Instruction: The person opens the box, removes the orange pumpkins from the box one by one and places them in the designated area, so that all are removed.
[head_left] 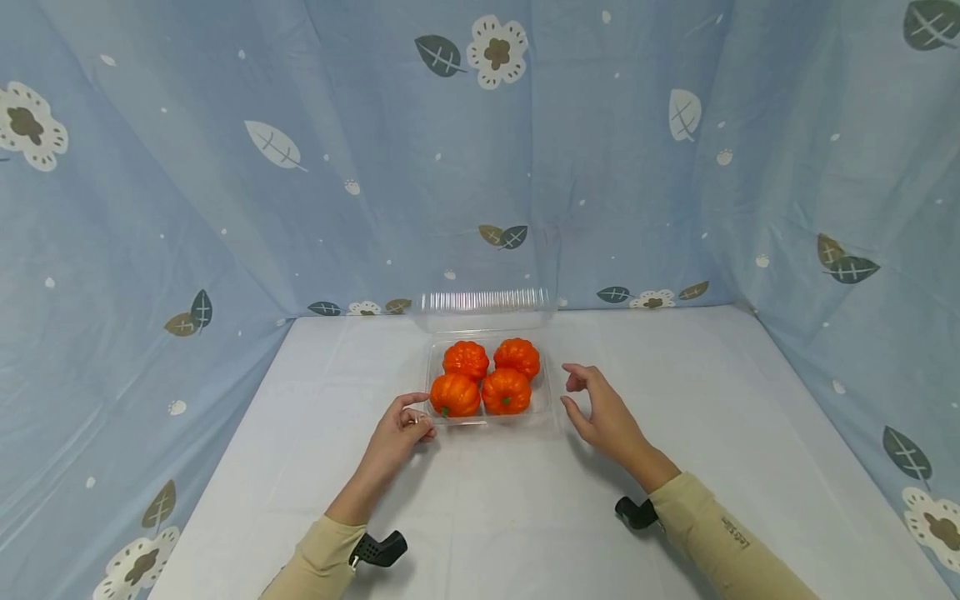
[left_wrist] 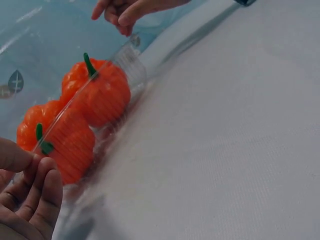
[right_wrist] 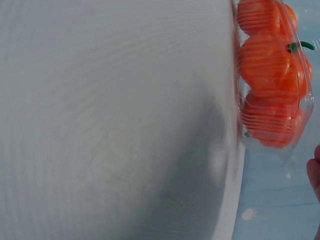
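A clear plastic clamshell box point(head_left: 480, 422) stands on the table with its ribbed lid point(head_left: 483, 302) raised at the back. Inside sit several small orange pumpkins point(head_left: 506, 392) with green stems, two in front and two behind. My left hand point(head_left: 393, 433) is at the box's front left corner, its thumb and fingertips pinching the rim, as the left wrist view shows up close point(left_wrist: 35, 195). To the right of the box, my right hand point(head_left: 611, 421) hovers apart from it, thumb and fingers spread with nothing between them. Only its fingertips point(right_wrist: 314, 172) enter the right wrist view.
A white cloth covers the table point(head_left: 480, 517). Blue patterned fabric point(head_left: 600, 167) hangs behind and along both sides, close behind the raised lid. Black devices point(head_left: 380, 550) are strapped at both wrists, below the beige sleeves point(head_left: 720, 533).
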